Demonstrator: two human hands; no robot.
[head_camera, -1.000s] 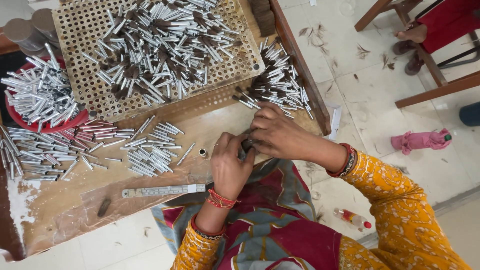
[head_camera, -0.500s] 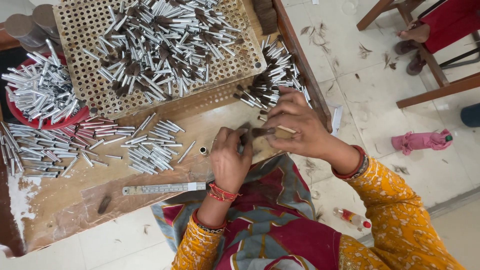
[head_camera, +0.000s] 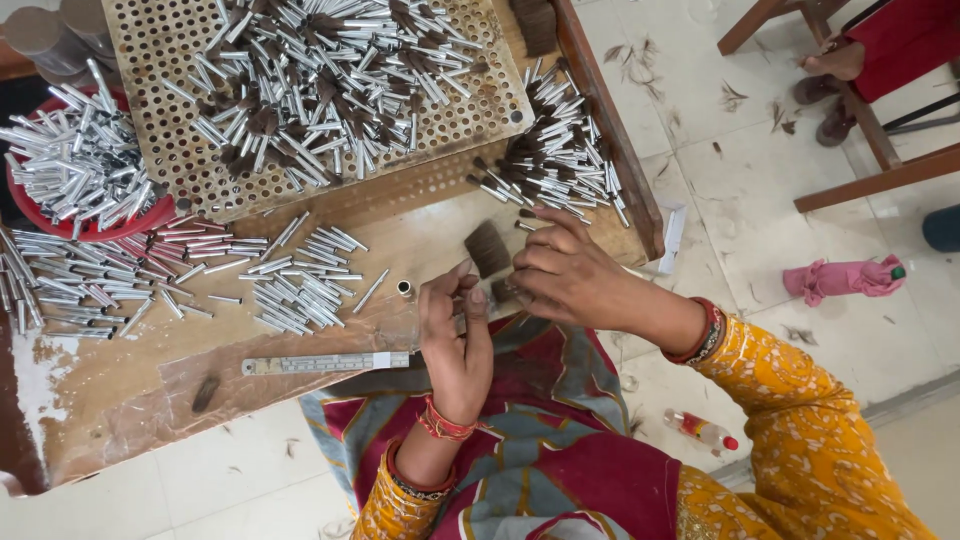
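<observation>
Brush tuft (head_camera: 488, 248), one, between two hands, left hand (head_camera: 455, 335), right hand (head_camera: 565, 275)

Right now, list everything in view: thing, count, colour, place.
perforated tray: one, tan, top of the table, heaped with tubes
metal tubes: many, silver, loose in piles on the table
red bowl: one, left edge, full of tubes
finished brushes: a pile, silver with dark tips, right end of the table
bristle tuft: one, dark brown, by the hands
ruler: one, pale metal, near edge of the table
table: one, worn wood
pink cloth: one, on the floor at right
small bottle: one, red cap, on the floor
left hand: grip closed on something small, cannot tell what
right hand: fingers pinched beside the tuft
</observation>
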